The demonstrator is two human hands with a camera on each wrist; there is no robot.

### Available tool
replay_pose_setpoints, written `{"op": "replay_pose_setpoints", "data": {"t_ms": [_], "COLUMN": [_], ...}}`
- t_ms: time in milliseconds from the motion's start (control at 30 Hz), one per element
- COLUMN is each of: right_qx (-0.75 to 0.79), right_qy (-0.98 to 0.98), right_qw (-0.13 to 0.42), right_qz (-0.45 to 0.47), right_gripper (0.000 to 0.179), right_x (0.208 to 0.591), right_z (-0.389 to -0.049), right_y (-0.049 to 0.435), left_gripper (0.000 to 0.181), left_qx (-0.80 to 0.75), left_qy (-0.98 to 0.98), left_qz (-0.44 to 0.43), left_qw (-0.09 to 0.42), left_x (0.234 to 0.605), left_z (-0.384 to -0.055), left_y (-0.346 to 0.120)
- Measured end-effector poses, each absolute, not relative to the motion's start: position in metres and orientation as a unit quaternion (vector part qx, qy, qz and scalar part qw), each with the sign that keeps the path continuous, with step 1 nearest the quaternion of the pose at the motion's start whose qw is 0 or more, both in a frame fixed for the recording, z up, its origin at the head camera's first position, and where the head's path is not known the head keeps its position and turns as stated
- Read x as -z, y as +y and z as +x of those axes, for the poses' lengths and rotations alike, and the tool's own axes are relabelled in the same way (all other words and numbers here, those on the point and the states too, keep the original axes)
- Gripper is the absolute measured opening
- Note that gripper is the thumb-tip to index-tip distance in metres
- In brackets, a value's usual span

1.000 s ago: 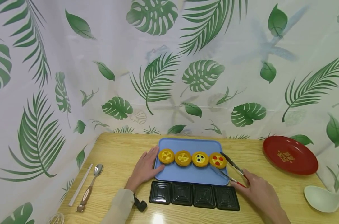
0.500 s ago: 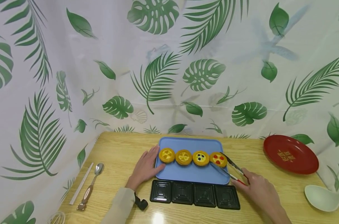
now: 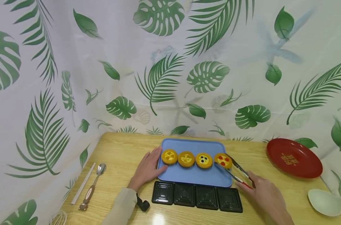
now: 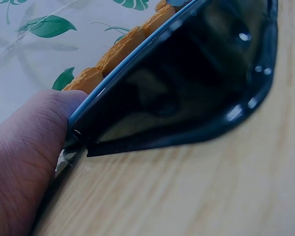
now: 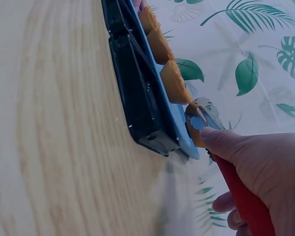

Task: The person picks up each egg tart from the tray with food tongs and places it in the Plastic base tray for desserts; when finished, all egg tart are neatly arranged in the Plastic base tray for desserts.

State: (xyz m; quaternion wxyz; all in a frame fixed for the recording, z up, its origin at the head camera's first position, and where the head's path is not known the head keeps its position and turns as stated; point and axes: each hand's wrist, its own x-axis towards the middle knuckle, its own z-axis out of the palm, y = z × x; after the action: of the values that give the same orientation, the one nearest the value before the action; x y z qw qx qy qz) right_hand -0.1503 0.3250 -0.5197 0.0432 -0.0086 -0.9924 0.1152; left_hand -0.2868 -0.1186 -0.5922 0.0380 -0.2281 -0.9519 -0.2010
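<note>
My right hand grips a pair of tongs with red handles. Their tips stand on either side of the egg tart with red toppings, the rightmost in a row on a blue tray. Left of it is a tart with dark blue toppings, then two tarts with yellow pieces. My left hand rests on the tray's left edge, fingers extended along it and thumb over the rim. In the right wrist view, a scalloped tong tip lies against the nearest tart.
Several black square molds line the tray's front edge. A red oval plate and a pale ladle lie on the right. On the left are a spoon, white chopsticks and part of a wire whisk. A patterned curtain hangs behind.
The red-topped tart has shifted slightly right with the tongs, and a small gap now separates it from its neighbour. The left hand stays at the tray edge. The head view has shifted a little.
</note>
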Motion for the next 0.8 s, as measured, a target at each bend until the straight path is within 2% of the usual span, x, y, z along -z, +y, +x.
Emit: {"op": "replay_pose_setpoints", "data": {"t_ms": [333,633,800], "right_qx": [-0.11,-0.128,-0.136], "right_qy": [-0.99,-0.989,-0.984], "right_qw": [0.083,0.075,0.109], "right_qz": [0.009,0.026,0.046], "right_gripper": [0.08,0.082,0.077], "right_x": [0.503,0.494,0.493], "right_z": [-0.144,-0.135,-0.13], "right_y": [0.314,0.288,0.275], "left_gripper": [0.095,0.094,0.094], "left_qx": [0.195,0.202,0.201], "left_qy": [-0.954,-0.952,-0.952], "left_qz": [-0.225,-0.226,-0.227], "left_qw": [0.041,0.036,0.04], "left_x": [0.592,0.592,0.591], "left_z": [-0.286,-0.282,-0.285], "left_y": [-0.119,-0.12,-0.117]}}
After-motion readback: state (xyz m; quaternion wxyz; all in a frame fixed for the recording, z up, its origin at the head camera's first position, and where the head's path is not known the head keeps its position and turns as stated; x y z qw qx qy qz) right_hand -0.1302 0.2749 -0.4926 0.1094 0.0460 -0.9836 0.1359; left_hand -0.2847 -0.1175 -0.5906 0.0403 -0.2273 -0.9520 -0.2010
